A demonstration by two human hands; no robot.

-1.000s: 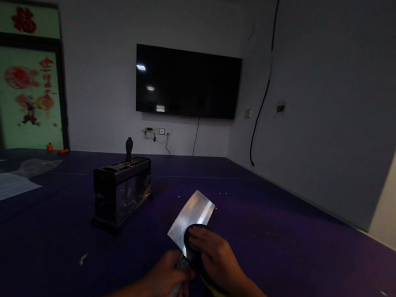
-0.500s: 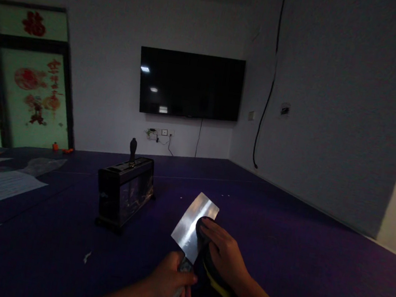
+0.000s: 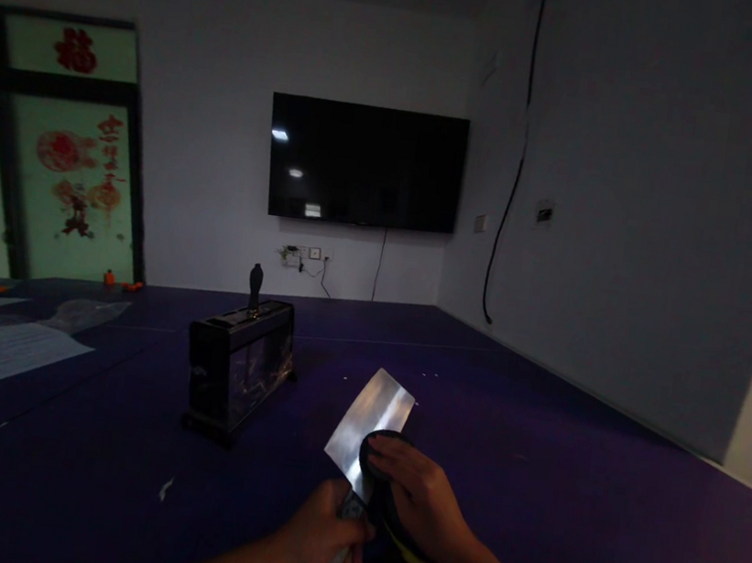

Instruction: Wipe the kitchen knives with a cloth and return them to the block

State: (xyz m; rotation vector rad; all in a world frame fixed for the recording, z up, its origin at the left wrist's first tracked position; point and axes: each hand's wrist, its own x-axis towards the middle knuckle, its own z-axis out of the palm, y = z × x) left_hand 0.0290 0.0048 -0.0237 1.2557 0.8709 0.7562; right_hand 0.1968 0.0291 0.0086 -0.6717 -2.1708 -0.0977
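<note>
My left hand (image 3: 333,530) is wrapped round the handle of a cleaver (image 3: 364,418), whose broad shiny blade points up and away from me. Below the fist the pale, mottled end of the handle sticks out. My right hand (image 3: 421,495) presses a dark cloth (image 3: 379,443) with a yellow edge against the right side of the blade, low near the handle. Its fingers lie bent over the cloth, and part of the cloth hangs below the palm. Beyond my hands, to the left, stands a black knife block (image 3: 236,369) with one dark handle (image 3: 254,289) upright in its top.
Paper sheets (image 3: 3,352) and a clear plastic bag (image 3: 87,315) lie at the left on the purple surface (image 3: 116,469). Small orange items (image 3: 109,278) sit by the door. A black television (image 3: 367,165) hangs on the far wall, and a cable (image 3: 503,234) dangles at the right.
My right hand has slid the cloth a little down the blade toward the handle. The cleaver stays in my left hand almost unmoved. The view has shifted slightly.
</note>
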